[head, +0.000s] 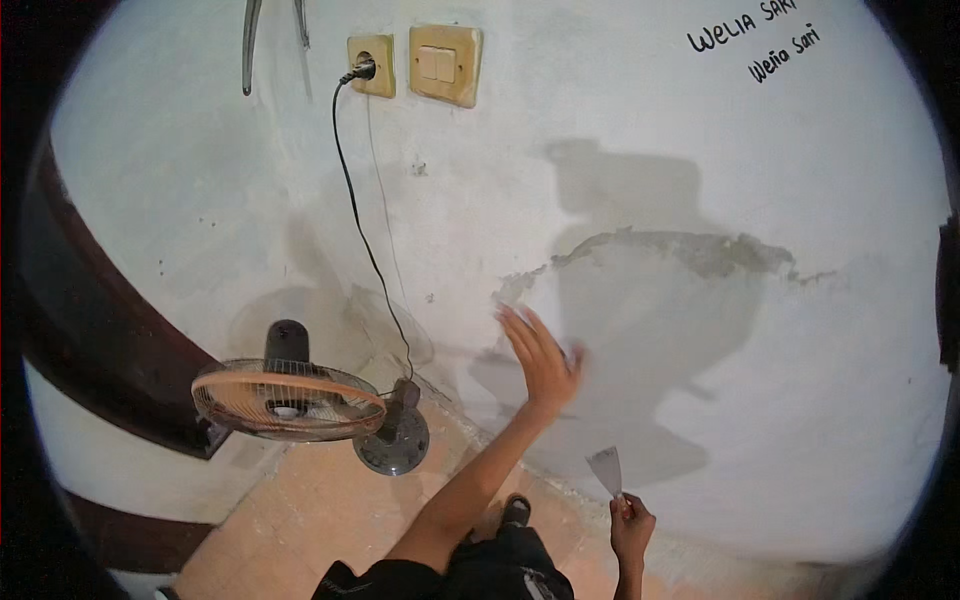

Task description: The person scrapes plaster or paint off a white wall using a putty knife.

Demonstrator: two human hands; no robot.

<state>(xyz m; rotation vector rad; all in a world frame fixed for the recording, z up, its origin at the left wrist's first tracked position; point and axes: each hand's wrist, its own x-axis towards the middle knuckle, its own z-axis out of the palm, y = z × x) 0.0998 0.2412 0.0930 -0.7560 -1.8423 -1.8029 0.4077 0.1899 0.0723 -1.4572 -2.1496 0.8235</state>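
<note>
My left hand (541,360) is raised against or just in front of the white plaster wall (825,405), fingers apart and nothing in it. Its fingertips are by the left end of a rough grey patch (697,251) where the paint and surface layer have come away in a ragged strip. Whether the fingers touch the wall cannot be told. Lower right, my right hand (634,521) grips the handle of a putty knife (606,469), its flared metal blade pointing up. My shadow falls over the wall beneath the patch.
An electric fan (289,401) with an orange-rimmed cage stands on the tiled floor (300,510) at the left. Its black cord (360,217) runs up to a wall socket (372,66) beside a light switch (446,65). Dark wooden furniture (97,300) curves along the left. Handwriting marks the upper-right wall.
</note>
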